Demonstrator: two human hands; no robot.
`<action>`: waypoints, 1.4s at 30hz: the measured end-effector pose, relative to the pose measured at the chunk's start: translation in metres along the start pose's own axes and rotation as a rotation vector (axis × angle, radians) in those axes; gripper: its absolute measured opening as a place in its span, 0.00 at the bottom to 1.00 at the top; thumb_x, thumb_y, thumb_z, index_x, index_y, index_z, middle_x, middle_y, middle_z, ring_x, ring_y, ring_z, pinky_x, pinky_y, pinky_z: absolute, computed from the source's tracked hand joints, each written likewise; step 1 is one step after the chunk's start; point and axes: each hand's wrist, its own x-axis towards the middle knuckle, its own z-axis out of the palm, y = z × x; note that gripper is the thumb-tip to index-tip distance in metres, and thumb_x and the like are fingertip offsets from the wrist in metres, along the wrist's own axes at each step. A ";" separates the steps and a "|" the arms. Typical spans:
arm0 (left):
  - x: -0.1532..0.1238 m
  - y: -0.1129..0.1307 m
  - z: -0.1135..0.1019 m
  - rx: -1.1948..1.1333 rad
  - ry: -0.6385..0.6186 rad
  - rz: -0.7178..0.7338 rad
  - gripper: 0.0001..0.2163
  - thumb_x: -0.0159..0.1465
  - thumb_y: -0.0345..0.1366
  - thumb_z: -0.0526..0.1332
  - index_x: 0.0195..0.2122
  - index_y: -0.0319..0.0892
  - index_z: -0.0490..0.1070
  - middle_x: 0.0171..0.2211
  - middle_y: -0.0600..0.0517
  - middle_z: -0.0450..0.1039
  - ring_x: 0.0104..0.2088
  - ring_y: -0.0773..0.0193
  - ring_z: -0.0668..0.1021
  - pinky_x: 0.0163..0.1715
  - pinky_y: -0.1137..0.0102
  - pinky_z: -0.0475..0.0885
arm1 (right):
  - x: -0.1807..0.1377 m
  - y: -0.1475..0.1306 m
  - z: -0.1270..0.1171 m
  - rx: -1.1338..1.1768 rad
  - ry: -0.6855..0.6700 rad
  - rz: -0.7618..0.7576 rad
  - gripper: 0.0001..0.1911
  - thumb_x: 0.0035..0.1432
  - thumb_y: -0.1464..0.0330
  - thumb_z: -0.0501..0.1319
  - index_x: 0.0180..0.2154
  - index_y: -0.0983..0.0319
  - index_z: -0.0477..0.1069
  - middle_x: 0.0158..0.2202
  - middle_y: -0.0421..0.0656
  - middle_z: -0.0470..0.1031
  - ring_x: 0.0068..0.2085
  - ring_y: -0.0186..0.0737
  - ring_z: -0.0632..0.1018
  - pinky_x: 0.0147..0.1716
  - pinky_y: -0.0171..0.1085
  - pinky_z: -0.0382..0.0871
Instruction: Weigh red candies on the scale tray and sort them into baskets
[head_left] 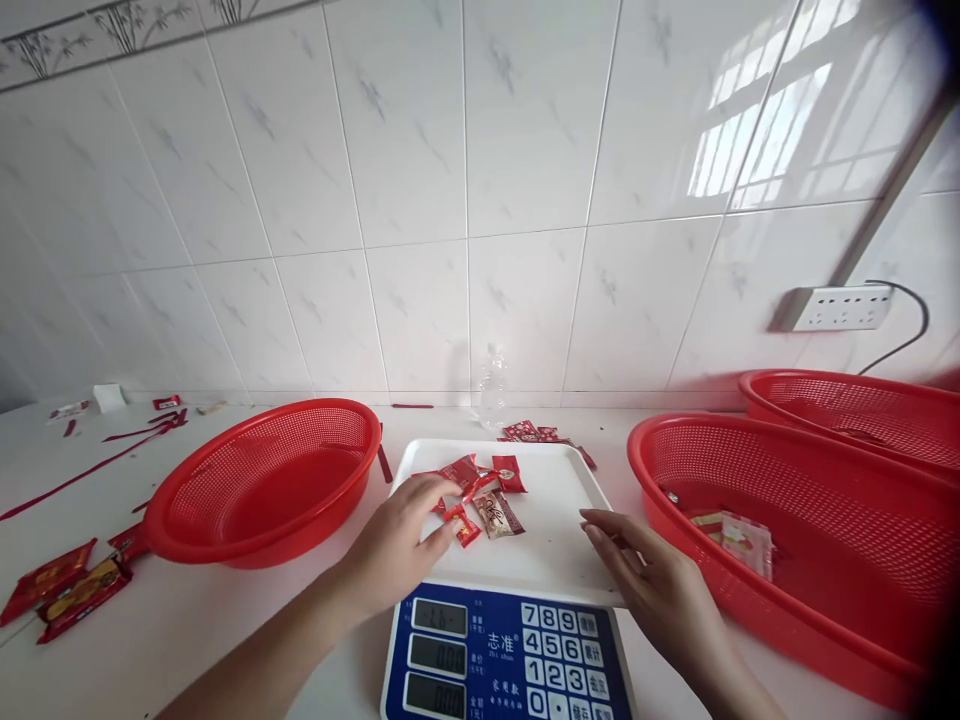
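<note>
A white tray (pixel 555 555) tops a blue digital scale (pixel 499 655). Several snack packets lie on the tray: a red square packet (pixel 509 474), a brown and cream packet (pixel 499 514), a small red packet (pixel 463 525) and more red ones behind it. My left hand (pixel 405 540) is over the tray's left side, thumb at the small red packet, with a gap between thumb and fingers. Above the tray's right edge is my right hand (pixel 652 570), fingers extended and slightly bent, with nothing visible in it. Its inner fingers are partly hidden.
A red mesh basket (pixel 262 550) stands at left; a larger red basket (pixel 795 620) with some packets stands at right, another behind it. A clear plastic bottle (pixel 493 390) is near the wall. Red packets (pixel 82 600) and ribbon (pixel 97 465) lie at left.
</note>
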 end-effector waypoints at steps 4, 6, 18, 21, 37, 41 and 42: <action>0.041 -0.003 0.017 -0.017 -0.103 0.015 0.18 0.59 0.28 0.61 0.50 0.48 0.76 0.56 0.45 0.73 0.57 0.47 0.74 0.55 0.52 0.69 | 0.000 -0.001 0.001 -0.003 0.008 -0.011 0.19 0.61 0.51 0.58 0.37 0.58 0.79 0.37 0.47 0.84 0.38 0.47 0.84 0.30 0.35 0.79; 0.053 -0.009 0.025 -0.038 -0.111 0.001 0.16 0.57 0.25 0.61 0.45 0.46 0.79 0.56 0.43 0.73 0.56 0.44 0.75 0.54 0.50 0.69 | 0.000 0.000 0.001 0.000 0.014 -0.019 0.20 0.61 0.51 0.58 0.37 0.58 0.79 0.36 0.47 0.84 0.38 0.47 0.84 0.27 0.34 0.78; 0.030 0.031 0.034 -0.585 0.062 -0.097 0.10 0.66 0.36 0.55 0.47 0.43 0.67 0.47 0.43 0.78 0.46 0.56 0.81 0.46 0.59 0.77 | -0.011 -0.016 -0.009 0.061 0.103 -0.215 0.17 0.63 0.54 0.59 0.44 0.58 0.78 0.38 0.48 0.83 0.38 0.46 0.83 0.36 0.38 0.78; 0.009 0.046 0.056 -0.909 -0.017 -0.211 0.13 0.65 0.37 0.60 0.50 0.44 0.66 0.48 0.43 0.78 0.46 0.55 0.81 0.46 0.59 0.76 | -0.014 -0.025 -0.009 0.145 0.012 -0.251 0.21 0.64 0.51 0.56 0.42 0.60 0.77 0.37 0.48 0.82 0.37 0.46 0.82 0.35 0.37 0.77; 0.000 0.060 0.073 -0.752 -0.001 -0.110 0.07 0.63 0.40 0.66 0.36 0.43 0.72 0.36 0.48 0.79 0.39 0.57 0.79 0.43 0.62 0.74 | -0.021 -0.033 -0.002 0.165 -0.119 -0.256 0.25 0.69 0.53 0.50 0.26 0.60 0.70 0.23 0.41 0.71 0.24 0.37 0.72 0.22 0.33 0.67; -0.005 0.056 0.071 -0.702 -0.062 -0.142 0.11 0.63 0.44 0.65 0.40 0.44 0.70 0.35 0.49 0.77 0.35 0.59 0.79 0.37 0.65 0.75 | -0.020 -0.035 -0.003 0.165 -0.099 -0.280 0.25 0.69 0.56 0.51 0.22 0.60 0.67 0.20 0.40 0.69 0.22 0.35 0.71 0.21 0.32 0.65; -0.005 0.055 0.069 -0.715 -0.082 -0.138 0.11 0.64 0.45 0.64 0.41 0.44 0.70 0.36 0.49 0.77 0.35 0.60 0.79 0.36 0.65 0.75 | -0.020 -0.036 -0.004 0.168 -0.092 -0.288 0.25 0.69 0.56 0.52 0.22 0.60 0.68 0.20 0.40 0.69 0.22 0.35 0.71 0.21 0.32 0.65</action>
